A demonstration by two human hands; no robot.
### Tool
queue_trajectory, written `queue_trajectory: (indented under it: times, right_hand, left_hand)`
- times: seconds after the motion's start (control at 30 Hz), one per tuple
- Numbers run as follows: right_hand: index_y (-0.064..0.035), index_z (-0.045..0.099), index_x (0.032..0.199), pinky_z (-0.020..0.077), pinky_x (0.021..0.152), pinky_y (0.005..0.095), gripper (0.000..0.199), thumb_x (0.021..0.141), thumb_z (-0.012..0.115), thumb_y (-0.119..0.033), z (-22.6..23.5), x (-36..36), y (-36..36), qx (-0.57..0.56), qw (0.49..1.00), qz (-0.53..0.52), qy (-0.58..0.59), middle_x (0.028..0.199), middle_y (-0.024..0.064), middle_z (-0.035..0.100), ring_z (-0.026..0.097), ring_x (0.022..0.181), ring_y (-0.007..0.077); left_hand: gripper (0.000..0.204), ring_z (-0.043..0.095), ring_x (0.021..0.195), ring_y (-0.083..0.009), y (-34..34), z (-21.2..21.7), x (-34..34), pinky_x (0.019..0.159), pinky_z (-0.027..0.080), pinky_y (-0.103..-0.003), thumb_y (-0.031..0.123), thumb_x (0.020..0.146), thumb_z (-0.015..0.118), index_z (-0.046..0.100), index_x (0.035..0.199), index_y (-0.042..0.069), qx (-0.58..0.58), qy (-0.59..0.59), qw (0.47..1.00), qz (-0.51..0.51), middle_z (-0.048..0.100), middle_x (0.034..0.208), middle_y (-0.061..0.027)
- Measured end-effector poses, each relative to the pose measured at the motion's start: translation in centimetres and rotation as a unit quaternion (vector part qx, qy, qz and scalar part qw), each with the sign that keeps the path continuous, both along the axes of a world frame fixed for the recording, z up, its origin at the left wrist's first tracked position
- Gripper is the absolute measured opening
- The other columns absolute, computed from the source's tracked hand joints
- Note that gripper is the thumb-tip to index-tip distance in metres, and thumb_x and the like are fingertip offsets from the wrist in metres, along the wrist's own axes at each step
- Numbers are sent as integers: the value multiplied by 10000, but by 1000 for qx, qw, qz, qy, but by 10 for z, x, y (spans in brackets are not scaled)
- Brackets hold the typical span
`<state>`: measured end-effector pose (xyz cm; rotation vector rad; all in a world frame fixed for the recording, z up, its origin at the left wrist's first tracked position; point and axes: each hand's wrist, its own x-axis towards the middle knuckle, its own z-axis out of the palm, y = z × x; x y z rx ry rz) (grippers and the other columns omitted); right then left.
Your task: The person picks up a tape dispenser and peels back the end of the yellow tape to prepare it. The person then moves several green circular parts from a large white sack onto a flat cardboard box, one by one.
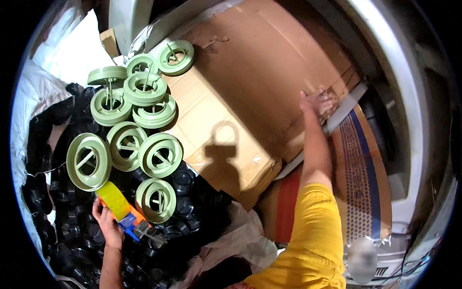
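My left hand is closed on what looks like a tape dispenser with a wide yellow roll and orange and blue parts, above black round plastic parts. Around it lie several pale green plastic rings, each with a bar or stem in its middle. My right hand, slightly blurred, reaches to the far right with its fingers apart. It appears to rest on a large brown cardboard sheet near its edge.
A lighter cardboard box surface lies between the rings and the sheet. A grey rail runs beside my right forearm. Printed cardboard stands beyond it. White sacking is at the left, and a pale machine frame curves along the right.
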<state>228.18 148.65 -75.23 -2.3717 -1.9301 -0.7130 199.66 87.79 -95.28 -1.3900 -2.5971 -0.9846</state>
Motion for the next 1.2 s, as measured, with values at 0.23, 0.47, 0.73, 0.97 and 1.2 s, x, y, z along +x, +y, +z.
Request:
queue_trajectory:
  times: [0.23,0.47,0.73,0.97,1.2]
  right_hand:
    - [16,103,1498,22,1158,551,878,908,488,-509,-50,-83,-117,18,954,110,278,1561,262,-37,-20,1439,441]
    - [-21,547,1238,369,1049,401,487,761,647,-30,-134,-73,-387,-46,688,477,545,1297,167,543,498,1206,340]
    - [20,434,1354,289,1093,467,972,603,844,-440,-52,-15,-583,-192,531,644,516,1401,208,420,376,1306,383]
    - [-5,405,1365,348,1065,389,954,589,883,-288,-38,-8,-627,-393,461,495,623,1328,193,472,428,1268,363]
    - [-43,261,1465,318,1067,430,1258,436,936,-304,0,36,-656,-204,556,544,594,1461,155,359,429,1273,328]
  left_hand:
    - [356,385,1271,-385,4,-11,0,1075,317,-444,-48,638,632,632,982,42,48,13,998,-25,606,1148,-122]
    - [359,455,1227,-346,-10,16,-1,1035,364,-420,5,714,682,671,1066,77,114,-17,990,-84,653,1113,-82]
    - [355,531,1129,-295,-80,122,114,1002,391,-365,99,702,750,663,1042,52,164,-396,887,-174,601,1171,-121]
    - [353,530,1109,-335,-130,152,153,980,415,-397,47,666,774,674,1005,48,160,-303,920,-191,667,1049,-86]
    - [418,541,1052,-332,-180,158,142,914,429,-404,156,628,844,644,962,6,128,-179,968,-120,608,1062,-144]
